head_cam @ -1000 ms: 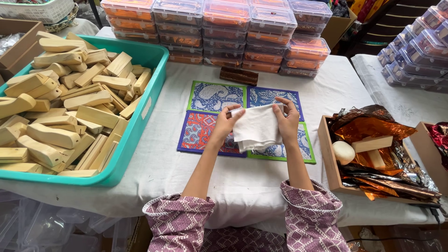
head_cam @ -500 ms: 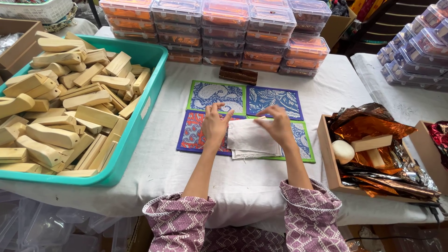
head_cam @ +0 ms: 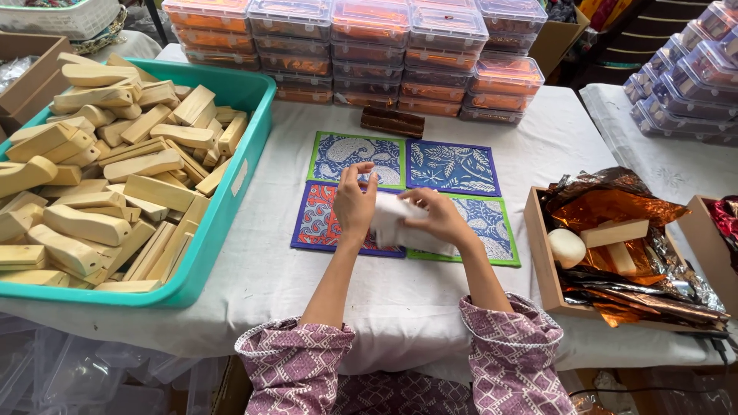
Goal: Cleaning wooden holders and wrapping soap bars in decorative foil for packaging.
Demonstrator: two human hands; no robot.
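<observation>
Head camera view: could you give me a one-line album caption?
Left hand and right hand fold white paper over patterned mats.

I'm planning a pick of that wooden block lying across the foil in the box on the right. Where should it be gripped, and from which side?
Grip the wooden block across its two long sides near the middle, coming from above. It lies flat and slightly tilted on crumpled foil, its top bare, while the box wall and the white round piece crowd any sideways approach.
</observation>
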